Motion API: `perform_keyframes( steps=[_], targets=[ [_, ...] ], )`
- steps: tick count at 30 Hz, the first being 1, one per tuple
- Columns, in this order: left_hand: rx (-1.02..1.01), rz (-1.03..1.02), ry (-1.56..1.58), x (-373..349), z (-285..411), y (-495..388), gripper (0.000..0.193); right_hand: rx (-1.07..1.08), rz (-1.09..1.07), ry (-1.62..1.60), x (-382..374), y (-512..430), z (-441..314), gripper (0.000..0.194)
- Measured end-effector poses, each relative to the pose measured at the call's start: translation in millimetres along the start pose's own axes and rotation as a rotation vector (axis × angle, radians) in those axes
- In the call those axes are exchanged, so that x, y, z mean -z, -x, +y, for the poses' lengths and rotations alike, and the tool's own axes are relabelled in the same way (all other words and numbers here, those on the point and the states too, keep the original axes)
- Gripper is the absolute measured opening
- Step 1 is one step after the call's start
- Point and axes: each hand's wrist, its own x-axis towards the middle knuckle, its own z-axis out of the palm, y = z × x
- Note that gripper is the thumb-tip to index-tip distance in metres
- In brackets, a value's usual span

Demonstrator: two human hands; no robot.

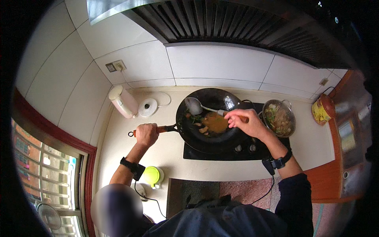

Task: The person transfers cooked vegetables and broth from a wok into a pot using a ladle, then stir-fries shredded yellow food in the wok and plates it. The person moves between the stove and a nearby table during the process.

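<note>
My left hand [147, 134] grips the wooden handle of a black wok [219, 142], which sits tilted on a black gas stove [195, 153]. In my right hand [245, 122] is the wooden handle of a metal ladle [194, 106], its bowl over the left part of the wok. Brownish liquid [216, 122] lies in the wok, with green leaves and pale pieces at its left edge. To the right of the wok stands a two-handled metal pan [293, 118] holding cooked food [279, 120].
A pale electric kettle [123, 102] and its round base [148, 107] are at the back left. A container with a lime-green lid [152, 175] stands near the front edge. A yellow and brown pot [322, 109] is far right. A black range hood [237, 26] hangs above.
</note>
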Motion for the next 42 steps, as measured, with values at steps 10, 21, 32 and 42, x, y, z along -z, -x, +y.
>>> perform_keyframes(
  steps=[10, 21, 32, 42],
  targets=[
    [0.191, -0.061, 0.046, 46.7, 49.4, 127.6, 0.031, -0.285, 0.080, -0.108, 66.1, 84.9, -62.1, 0.025],
    [0.453, -0.182, 0.047, 44.5, 134.5, 252.0, 0.039, -0.502, 0.150, -0.023, 131.4, 142.0, -69.1, 0.040],
    [0.583, -0.101, 0.278, 45.5, 232.6, 296.7, 0.032, -0.445, -0.010, 0.074, 108.7, 139.6, -106.3, 0.053],
    [0.319, -0.120, 0.385, 62.4, 255.6, 229.2, 0.040, -0.428, 0.285, 0.142, 139.1, 211.0, -174.2, 0.052]
  ],
)
